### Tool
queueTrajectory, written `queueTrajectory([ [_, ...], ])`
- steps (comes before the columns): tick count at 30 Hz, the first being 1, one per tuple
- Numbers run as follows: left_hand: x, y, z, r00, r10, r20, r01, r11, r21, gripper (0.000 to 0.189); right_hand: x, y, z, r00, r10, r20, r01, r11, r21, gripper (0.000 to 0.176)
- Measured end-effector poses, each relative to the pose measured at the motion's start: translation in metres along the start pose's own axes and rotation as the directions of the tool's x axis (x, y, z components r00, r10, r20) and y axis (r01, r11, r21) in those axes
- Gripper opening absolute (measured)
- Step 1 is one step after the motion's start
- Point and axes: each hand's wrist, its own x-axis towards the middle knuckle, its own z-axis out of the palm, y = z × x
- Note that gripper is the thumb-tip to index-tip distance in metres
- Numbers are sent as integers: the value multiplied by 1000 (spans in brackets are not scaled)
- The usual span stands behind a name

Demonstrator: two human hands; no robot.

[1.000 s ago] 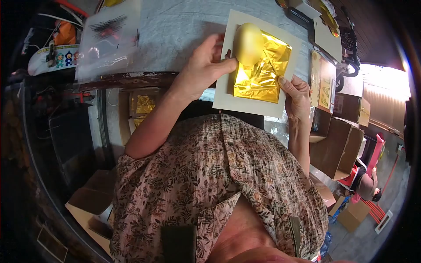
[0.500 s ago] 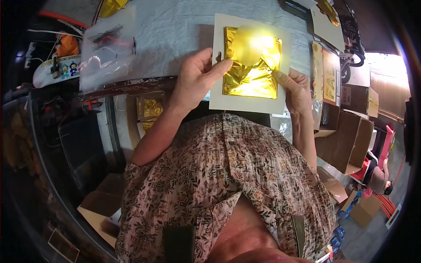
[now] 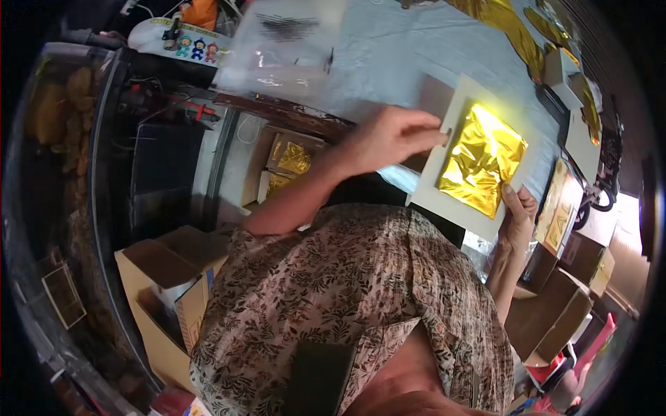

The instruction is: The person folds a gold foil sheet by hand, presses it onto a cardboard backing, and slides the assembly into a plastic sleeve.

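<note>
A pale cardboard sheet [image 3: 430,184] is held up at a tilt over the front edge of the table. A square of crinkled, shiny gold foil [image 3: 485,163] covers its middle. My right hand [image 3: 519,208] grips the sheet's lower right edge, thumb on the front at the foil's corner and the other fingers partly hidden behind. At the left edge, my left hand [image 3: 402,139] has its fingertips closed on the sheet's border, clear of the foil. Its exact grip is partly hidden.
A pale cloth covers the table [image 3: 388,59], with clear plastic bags [image 3: 277,52] at its left. Gold foil strips [image 3: 510,28] lie at the back right. Below the table edge is a carton of gold packets [image 3: 295,158]. Open cardboard boxes stand lower left [image 3: 173,260] and right [image 3: 555,319].
My view has turned, and the sheet now appears further right and more tilted. My left thumb has left the foil, and that hand has shifted to the sheet's left edge. My right hand keeps its grip.
</note>
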Motion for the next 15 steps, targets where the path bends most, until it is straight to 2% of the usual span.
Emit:
queueTrajectory([
  [1,-6,3,-22,976,185,-116,-142,941,308,20,0,-1,1,999,-39,3,39,999,-19,26],
  [3,-12,-13,-90,934,286,-214,-111,801,588,17,1,1,-6,997,-72,-8,72,997,-20,27],
  [5,-23,-19,-171,923,315,-222,-47,665,745,18,1,2,-15,996,-83,-38,82,996,-30,27],
  [7,-31,-30,-224,924,138,-356,86,833,547,20,4,4,-25,994,-86,-70,83,995,-46,26],
  [8,-34,-31,-233,924,137,-358,88,832,547,20,3,4,-20,994,-84,-68,81,996,-45,26],
  [10,-36,-31,-246,939,-11,-345,237,748,620,22,3,1,-12,991,-78,-108,78,997,-9,26],
  [14,-32,-60,-260,935,47,-352,186,779,599,22,2,-2,-10,992,-112,-51,109,992,-58,26],
  [15,-32,-59,-260,926,-36,-376,240,824,513,22,2,-2,-12,994,-102,-42,99,993,-62,25],
])
